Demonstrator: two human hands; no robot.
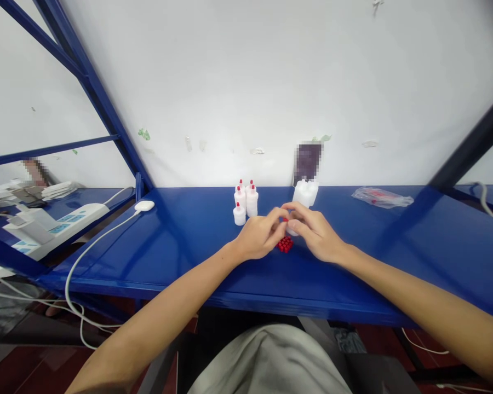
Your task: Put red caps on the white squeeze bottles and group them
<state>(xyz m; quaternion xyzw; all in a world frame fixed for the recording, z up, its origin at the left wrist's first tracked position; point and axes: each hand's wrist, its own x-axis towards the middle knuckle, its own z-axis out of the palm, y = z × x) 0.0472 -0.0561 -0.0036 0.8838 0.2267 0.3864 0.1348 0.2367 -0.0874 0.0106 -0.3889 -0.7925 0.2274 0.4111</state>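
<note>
Between my hands, above the blue tabletop, is a small white bottle [291,231] with a red cap [285,220] at its top. My right hand [317,232] is closed around the bottle, hiding much of it. The fingers of my left hand [262,235] are pinched together at the red cap. Just below lies a cluster of loose red caps [285,245]. To the left stand several white bottles [251,203] with red tips, upright in a group. Behind my right hand are more white bottles [308,193], on which I see no red caps.
A clear plastic bag [382,197] with something red inside lies at the right on the blue table [181,235]. At the left are a white cable with a small white device [144,206] and a power strip [76,221]. A dark blurred panel [308,161] leans on the wall.
</note>
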